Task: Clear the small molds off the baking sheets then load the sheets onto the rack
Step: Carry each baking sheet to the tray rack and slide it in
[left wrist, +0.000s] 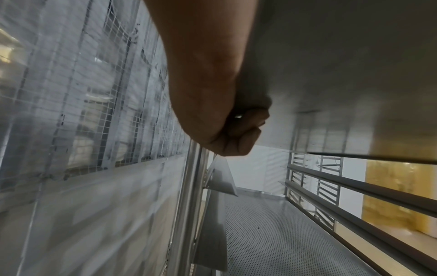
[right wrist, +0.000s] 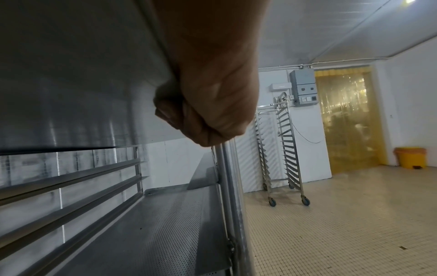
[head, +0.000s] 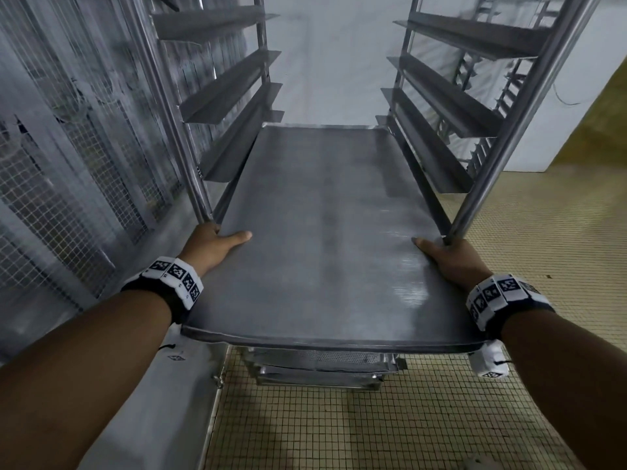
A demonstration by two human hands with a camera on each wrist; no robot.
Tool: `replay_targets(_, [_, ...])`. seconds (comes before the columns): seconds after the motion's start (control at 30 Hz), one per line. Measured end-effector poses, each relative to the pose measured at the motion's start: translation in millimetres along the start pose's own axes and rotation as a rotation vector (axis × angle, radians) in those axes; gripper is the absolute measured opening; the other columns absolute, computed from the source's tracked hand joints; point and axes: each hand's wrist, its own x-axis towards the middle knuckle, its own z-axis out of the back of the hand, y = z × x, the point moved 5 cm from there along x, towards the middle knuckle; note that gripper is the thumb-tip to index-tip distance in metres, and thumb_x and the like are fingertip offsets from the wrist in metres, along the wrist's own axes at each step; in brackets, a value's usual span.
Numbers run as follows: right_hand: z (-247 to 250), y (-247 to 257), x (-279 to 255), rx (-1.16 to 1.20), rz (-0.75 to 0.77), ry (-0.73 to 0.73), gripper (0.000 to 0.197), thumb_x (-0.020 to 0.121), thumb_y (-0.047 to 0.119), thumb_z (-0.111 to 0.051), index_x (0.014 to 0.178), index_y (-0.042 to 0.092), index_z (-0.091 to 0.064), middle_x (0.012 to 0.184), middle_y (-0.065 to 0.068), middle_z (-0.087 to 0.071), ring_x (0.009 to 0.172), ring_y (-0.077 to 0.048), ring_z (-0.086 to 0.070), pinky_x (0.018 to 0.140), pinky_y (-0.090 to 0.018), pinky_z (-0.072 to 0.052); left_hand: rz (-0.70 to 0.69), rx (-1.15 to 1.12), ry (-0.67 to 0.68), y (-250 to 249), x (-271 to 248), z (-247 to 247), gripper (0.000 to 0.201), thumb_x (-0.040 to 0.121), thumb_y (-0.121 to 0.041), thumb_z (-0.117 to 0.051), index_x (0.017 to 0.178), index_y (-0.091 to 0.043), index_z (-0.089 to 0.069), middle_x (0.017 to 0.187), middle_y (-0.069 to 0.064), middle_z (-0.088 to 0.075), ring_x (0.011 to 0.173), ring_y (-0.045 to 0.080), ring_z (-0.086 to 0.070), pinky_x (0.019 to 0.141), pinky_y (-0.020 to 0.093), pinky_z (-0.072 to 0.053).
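With our left hand [head: 212, 244] and right hand [head: 448, 257] clamped on the baking sheet [head: 325, 232], half into the rack [head: 522, 106], we'd keep it level on both runners.

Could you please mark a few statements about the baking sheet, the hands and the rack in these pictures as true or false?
1. Both hands grip the baking sheet, the left hand and the right hand on opposite side edges. True.
2. Small molds still lie on the held sheet. False: its top surface is bare.
3. The sheet is fully inside the rack. False: its near end still juts out toward the person.
4. A perforated sheet already sits on a lower level of the rack. True.
5. The floor is smooth concrete. False: it is covered in small tiles.
6. A second wheeled rack stands by the far wall. True.
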Motion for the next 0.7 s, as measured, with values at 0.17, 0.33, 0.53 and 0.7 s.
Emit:
replay_targets(0.17, [1.7, -1.5, 6.1, -0.009, 0.006, -0.031, 0.054, 0.075, 0.069, -0.071, 0.087, 0.017, -0.064, 0.084, -0.004, -0.066, 0.082, -0.024, -0.064, 0.073, -0.034, -0.048, 0.033, 0.05, 0.017, -1.2, 2.5, 2.3, 0.092, 0.058, -0.079, -0.08, 0.106, -0.001, -0.068, 0.104, 0.015, -0.074, 0.089, 0.027, -0.074, 0.085, 0.049, -0.061])
replay_targets(0.33, [7.9, 5.9, -5.0, 0.071, 0.059, 0.052, 0.036, 0.082, 0.056, -0.074, 0.064, 0.026, -0.063, 0.065, 0.006, -0.062, 0.07, -0.018, -0.06, 0.068, -0.03, -0.046, 0.031, 0.14, 0.135, 10.5, 10.2, 10.1, 0.114, 0.048, -0.094, -0.07, 0.131, -0.017, -0.062, 0.125, 0.002, -0.07, 0.107, 0.023, -0.07, 0.096, 0.046, -0.057])
replay_targets(0.53, [11.9, 1.4, -35.1, -0.076, 0.08, 0.181, 0.052, 0.08, 0.059, -0.071, 0.117, 0.026, -0.056, 0.114, -0.003, -0.066, 0.097, -0.021, -0.065, 0.09, -0.033, -0.047, -0.081, 0.218, 0.251, -4.4, -25.1, 21.7, 0.111, 0.051, -0.087, -0.074, 0.138, -0.023, -0.053, 0.128, -0.002, -0.068, 0.114, 0.02, -0.067, 0.103, 0.046, -0.053])
replay_targets(0.7, [10.1, 19.0, -61.3, -0.527, 0.182, 0.248, 0.108, 0.067, 0.089, -0.057, 0.154, 0.035, -0.023, 0.163, -0.008, -0.019, 0.145, -0.038, -0.029, 0.113, -0.054, -0.029, -0.246, 0.705, 0.269, -30.9, -64.3, 14.4, 0.097, 0.084, -0.071, -0.063, 0.161, -0.026, -0.025, 0.166, 0.013, -0.017, 0.153, 0.033, -0.024, 0.123, 0.048, -0.025])
